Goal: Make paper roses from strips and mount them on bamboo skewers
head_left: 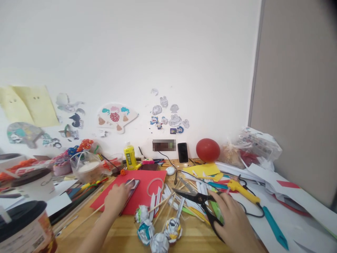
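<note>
My left hand (118, 197) is closed around a thin wooden stick (89, 215), which runs from the lower left up past my fingers. Beneath that hand a phone (133, 189) lies on the red paper (147, 177), partly hidden. In my right hand (231, 214) are black scissors (201, 199), blades spread and pointing left, over paper strips and sticks. Between my hands, near the front, several crumpled paper balls (145, 232) sit at the ends of wooden sticks (168, 211).
Lidded cups (26, 228) stand at the left. A yellow-labelled bottle (129, 155), an upright phone (183, 152) and a red balloon (207, 150) line the wall. On the right lie a yellow glue gun (244, 191), its cable, a teal strip (275, 227) and white paper sheets.
</note>
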Demonstrator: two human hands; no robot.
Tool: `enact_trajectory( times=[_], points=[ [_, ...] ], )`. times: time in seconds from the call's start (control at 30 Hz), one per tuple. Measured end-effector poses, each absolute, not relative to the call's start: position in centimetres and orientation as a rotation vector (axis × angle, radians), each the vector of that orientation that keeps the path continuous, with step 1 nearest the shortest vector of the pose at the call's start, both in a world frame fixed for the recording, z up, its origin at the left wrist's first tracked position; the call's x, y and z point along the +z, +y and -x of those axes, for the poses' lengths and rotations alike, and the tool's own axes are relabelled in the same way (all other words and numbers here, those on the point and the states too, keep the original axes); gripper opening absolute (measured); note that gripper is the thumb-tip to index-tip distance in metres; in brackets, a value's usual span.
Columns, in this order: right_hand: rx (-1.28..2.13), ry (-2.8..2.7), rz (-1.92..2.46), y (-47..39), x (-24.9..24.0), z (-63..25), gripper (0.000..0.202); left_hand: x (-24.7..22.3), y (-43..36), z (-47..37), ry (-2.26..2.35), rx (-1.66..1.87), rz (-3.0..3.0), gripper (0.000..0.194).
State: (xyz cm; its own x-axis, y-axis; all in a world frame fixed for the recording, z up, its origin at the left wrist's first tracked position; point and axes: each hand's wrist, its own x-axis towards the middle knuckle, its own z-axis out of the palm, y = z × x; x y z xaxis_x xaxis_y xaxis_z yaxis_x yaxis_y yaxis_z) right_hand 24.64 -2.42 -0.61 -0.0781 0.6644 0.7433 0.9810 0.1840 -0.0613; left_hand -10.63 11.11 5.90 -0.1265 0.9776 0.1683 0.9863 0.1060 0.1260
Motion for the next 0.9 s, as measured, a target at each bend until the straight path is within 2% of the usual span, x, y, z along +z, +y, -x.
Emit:
enact_trajectory(
  times=[0.13, 0.27, 0.3, 0.37, 0.4, 0.6, 0.9],
  points=[
    [-0.584, -1.783, 1.577, -2.6, -0.6, -24.4, 0.059, 7.7, 8.7, 8.2, -2.300, -0.518, 2.294, 0.023],
    [-0.569, -1.771, 1.564, -3.3, -0.3, -23.4, 0.063, 7.9, 4.2, 3.7, -2.305, -0.721, 2.607, 0.036],
    [-0.571, -1.756, 1.565, -3.5, -0.2, -23.2, 0.064, 7.8, 3.0, 2.5, -2.269, -0.826, 2.751, 0.032],
    [-0.576, -1.723, 1.576, -3.9, 0.0, -22.8, 0.067, 7.7, 1.0, 0.4, -2.198, -1.409, 3.176, 0.024],
    [-0.585, -1.716, 1.576, -4.1, 0.2, -22.7, 0.069, 7.7, 0.2, -0.4, -2.126, -1.583, 3.316, 0.026],
    [-0.695, -1.750, 1.526, -4.9, 1.0, -22.8, 0.078, 9.0, -1.7, -2.6, -2.116, -2.151, 3.460, 0.046],
    [-0.805, -1.727, 1.445, -5.6, 2.4, -22.6, 0.078, 8.9, -2.2, -3.6, -2.149, -2.122, 3.234, 0.053]
  ],
)
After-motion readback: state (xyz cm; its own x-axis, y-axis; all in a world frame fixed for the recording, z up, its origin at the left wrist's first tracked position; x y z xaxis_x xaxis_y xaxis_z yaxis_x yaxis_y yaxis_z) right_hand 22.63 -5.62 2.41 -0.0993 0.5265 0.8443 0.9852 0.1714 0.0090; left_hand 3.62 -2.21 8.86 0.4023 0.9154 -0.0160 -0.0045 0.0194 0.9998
